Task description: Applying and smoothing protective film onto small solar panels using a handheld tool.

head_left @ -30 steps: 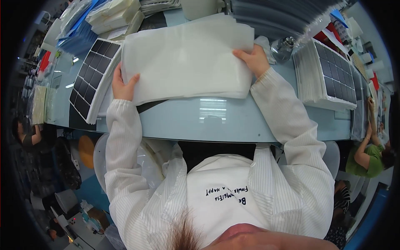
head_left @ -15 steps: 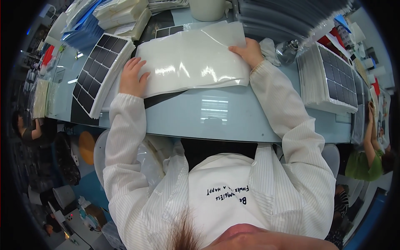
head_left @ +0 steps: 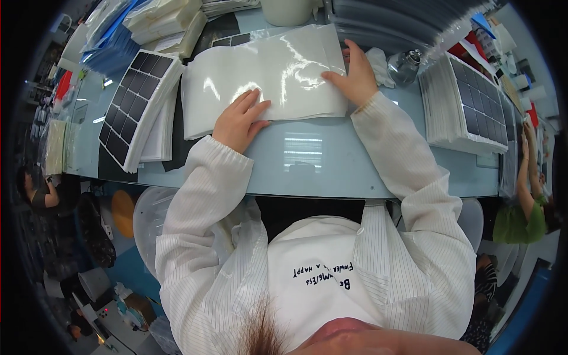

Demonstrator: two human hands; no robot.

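Observation:
A stack of glossy, translucent white film sheets [head_left: 231, 77] lies on the table in front of me. My left hand [head_left: 239, 121] rests over its near edge, fingers stretched out flat on the top sheet. At the right edge is my right hand [head_left: 358, 76], thumb lying on the film and fingers stretched out beyond the edge, apart from the thumb. To the left stands a stack of white sheets with dark square cells [head_left: 133, 100], partly fanned. A similar stack with dark cells [head_left: 479, 106] sits to the right.
A glass jar with a metal top [head_left: 404, 68] and crumpled white material [head_left: 378, 66] stand beyond my right hand. Clear plastic sleeves [head_left: 396, 26] and a white pot [head_left: 288, 10] are at the back. Blue and white packets [head_left: 112, 53] pile up at the far left. Other people work on both sides.
My left hand has moved right, from the film stack's left edge onto its near middle edge. The fingers of my right hand have straightened at the right edge. Reflections on the film have shifted.

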